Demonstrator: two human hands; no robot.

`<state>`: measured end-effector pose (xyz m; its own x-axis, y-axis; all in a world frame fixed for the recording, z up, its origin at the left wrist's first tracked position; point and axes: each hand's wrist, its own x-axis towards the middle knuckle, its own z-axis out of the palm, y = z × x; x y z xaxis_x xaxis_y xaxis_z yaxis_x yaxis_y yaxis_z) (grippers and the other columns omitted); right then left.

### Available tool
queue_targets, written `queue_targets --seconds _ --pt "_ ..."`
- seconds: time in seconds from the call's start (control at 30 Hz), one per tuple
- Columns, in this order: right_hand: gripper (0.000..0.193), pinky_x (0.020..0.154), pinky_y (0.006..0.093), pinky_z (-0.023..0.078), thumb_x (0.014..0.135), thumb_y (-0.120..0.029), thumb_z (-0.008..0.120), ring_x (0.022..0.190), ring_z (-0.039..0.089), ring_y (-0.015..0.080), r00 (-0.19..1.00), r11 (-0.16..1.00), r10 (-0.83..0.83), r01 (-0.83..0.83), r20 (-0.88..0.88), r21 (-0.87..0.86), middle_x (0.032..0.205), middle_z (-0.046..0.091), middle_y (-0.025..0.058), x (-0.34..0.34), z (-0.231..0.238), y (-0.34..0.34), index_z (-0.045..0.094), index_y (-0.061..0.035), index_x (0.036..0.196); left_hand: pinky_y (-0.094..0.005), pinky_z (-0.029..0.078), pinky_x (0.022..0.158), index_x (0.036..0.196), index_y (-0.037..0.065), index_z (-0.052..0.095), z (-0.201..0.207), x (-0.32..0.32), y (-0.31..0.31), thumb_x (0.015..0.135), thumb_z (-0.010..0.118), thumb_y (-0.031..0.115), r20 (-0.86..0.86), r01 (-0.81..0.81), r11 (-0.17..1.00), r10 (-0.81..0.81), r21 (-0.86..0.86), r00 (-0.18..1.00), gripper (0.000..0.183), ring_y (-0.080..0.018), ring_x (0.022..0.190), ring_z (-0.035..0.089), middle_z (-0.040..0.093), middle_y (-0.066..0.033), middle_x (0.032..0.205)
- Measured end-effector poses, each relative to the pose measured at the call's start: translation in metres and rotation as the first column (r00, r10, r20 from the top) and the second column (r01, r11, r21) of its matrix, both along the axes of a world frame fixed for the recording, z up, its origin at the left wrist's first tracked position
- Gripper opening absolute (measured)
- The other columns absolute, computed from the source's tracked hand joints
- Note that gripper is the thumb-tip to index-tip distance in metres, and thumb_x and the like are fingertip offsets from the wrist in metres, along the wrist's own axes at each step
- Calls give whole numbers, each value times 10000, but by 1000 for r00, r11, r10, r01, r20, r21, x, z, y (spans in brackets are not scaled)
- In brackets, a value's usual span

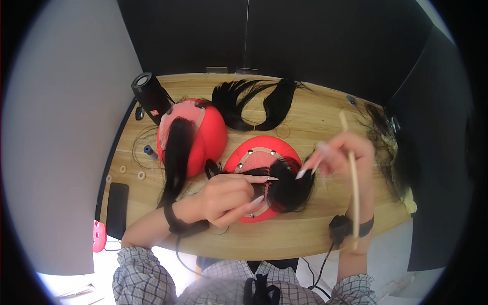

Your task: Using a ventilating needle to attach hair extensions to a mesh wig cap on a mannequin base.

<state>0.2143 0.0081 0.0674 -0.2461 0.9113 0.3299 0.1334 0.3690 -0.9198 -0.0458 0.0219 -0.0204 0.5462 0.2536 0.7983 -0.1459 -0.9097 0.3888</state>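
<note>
A red dome-shaped wig block [292, 148] stands near the front of the table, with a pink net cap pinned over it. Black hair [292, 190] lies bunched on the cap's right side. My left hand [226, 198] rests on the cap from the left, index finger and thumb stretched out and apart beside the hair, the other fingers curled. Just right of the hair is my right hand [343, 155], its fingers bent round a thin pale wooden stick [354, 188] that runs down past the wrist. The right fingertips are slightly blurred; whether they also grip strands I cannot tell.
A second red block [211, 134] with a black hair tail stands behind on the left, before a black cylindrical speaker [151, 96]. A black hair bundle [279, 109] lies at the back. A dark phone [118, 203] and small rings [141, 175] lie left; loose hair [386, 147] lies right.
</note>
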Motion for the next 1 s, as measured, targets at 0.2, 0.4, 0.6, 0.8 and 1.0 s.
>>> queue_targets --seconds 0.2,0.4,0.6,0.8,1.0 --pt "46 526 261 484 892 -39 696 585 645 141 957 905 99 -200 271 376 808 731 82 -4 -45 -3 701 6 898 -489 597 893 725 -47 593 -3 1 0 855 570 -60 55 -43 997 46 -56 997 133 -254 589 594 563 -126 674" --pt "56 539 286 482 857 -50 716 602 650 206 969 908 98 -180 225 378 853 724 100 -9 -48 -2 683 -5 860 -468 609 868 718 -65 581 -5 -1 2 849 571 -66 65 -36 997 40 -74 997 131 -251 599 609 564 -133 676" --pt "115 554 301 492 834 -52 730 623 646 242 936 854 131 -274 328 441 875 726 115 -16 -48 0 633 -8 792 -454 617 851 706 -66 576 -6 0 2 838 581 -62 79 -59 996 64 -64 995 132 -254 589 608 565 -131 671" --pt "136 555 313 497 819 -49 737 623 646 248 970 871 114 -201 214 448 874 726 122 -17 -50 -3 615 -15 770 -446 617 852 699 -63 573 -7 1 3 835 585 -63 89 -55 996 61 -67 994 136 -258 585 607 565 -133 667" --pt "142 543 302 488 815 -36 736 608 633 239 963 840 118 -227 241 493 877 728 115 -16 -61 3 606 -21 760 -448 614 859 696 -58 576 -7 1 2 839 583 -66 86 -44 997 50 -67 995 143 -262 602 625 576 -137 664"
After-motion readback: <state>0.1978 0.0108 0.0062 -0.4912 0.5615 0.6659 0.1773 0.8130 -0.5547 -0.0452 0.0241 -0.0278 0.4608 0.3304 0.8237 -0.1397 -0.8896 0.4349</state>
